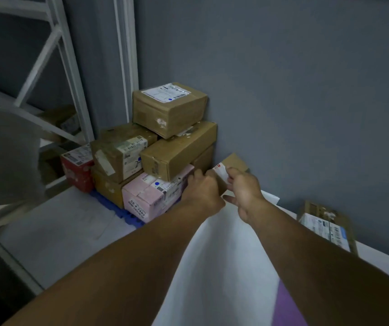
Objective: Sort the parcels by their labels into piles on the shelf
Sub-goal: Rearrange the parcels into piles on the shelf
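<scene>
A small brown parcel [234, 162] with a white label sits tilted against the grey wall, to the right of a stack of parcels. My left hand [204, 191] grips its left side and my right hand [244, 191] pinches its labelled edge. The stack holds a brown box [168, 109] with a blue-dotted label on top, a long brown box [179, 151] below it, a pink box [151, 196] at the front, a taped brown box [120, 154] and a red box [77, 168] at the left.
The stack stands on a blue pallet [122, 214] on a pale floor. A white metal shelf frame [54, 55] rises at the left. Another labelled brown parcel [325, 224] lies on a white surface [224, 255] at the right, by the wall.
</scene>
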